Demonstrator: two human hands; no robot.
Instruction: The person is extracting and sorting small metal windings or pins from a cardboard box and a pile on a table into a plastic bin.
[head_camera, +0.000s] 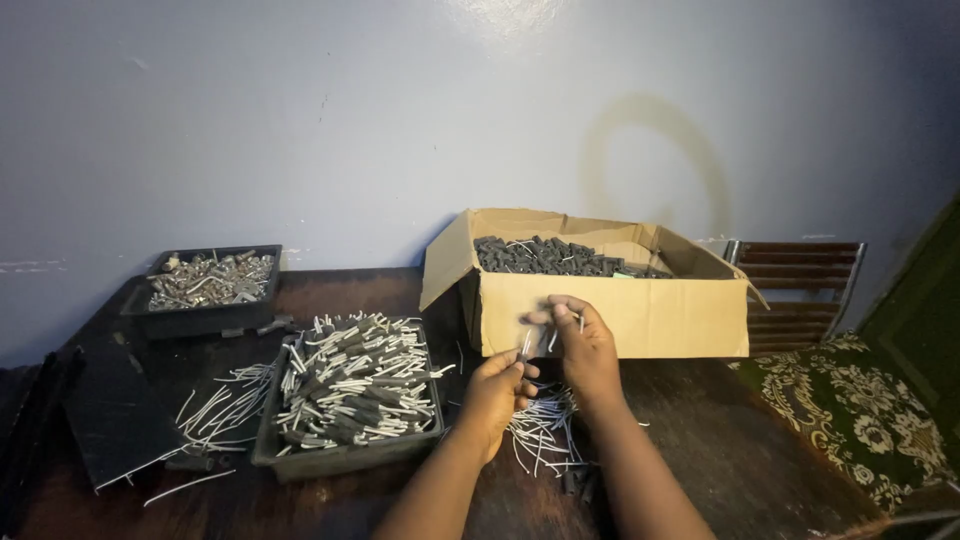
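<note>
An open brown cardboard box (610, 310), rectangular with flaps spread, stands at the table's back.

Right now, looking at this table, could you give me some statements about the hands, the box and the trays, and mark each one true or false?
1. The cardboard box lies closed. False: its flaps are open, with dark pieces inside.
2. The left hand and right hand are raised in front of the box, pinching thin white wires. True.
3. The near tray holds dark pieces with white wires. True.
4. The far tray stands on the chair. False: it stands on the table, at the far left.
</note>
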